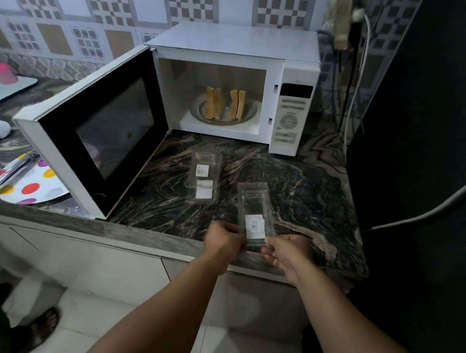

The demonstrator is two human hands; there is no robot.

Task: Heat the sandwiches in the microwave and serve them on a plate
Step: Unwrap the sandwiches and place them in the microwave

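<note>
Both hands, left hand [225,238] and right hand [284,251], are seen with fingers pinched on one clear packet [255,212] (apparently empty); a second packet [204,176] lies on the tabletop [312,192]. Two sandwiches [224,103] stand on the turntable inside the open microwave [293,116]. One spotted plate [37,184] lies left.

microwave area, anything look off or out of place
Mildly. The sandwiches stand on edge on the turntable, not flat, with the microwave door wide open. The dotted plate is partly tucked under that door. Both hands hold an empty clear wrapper.
</note>
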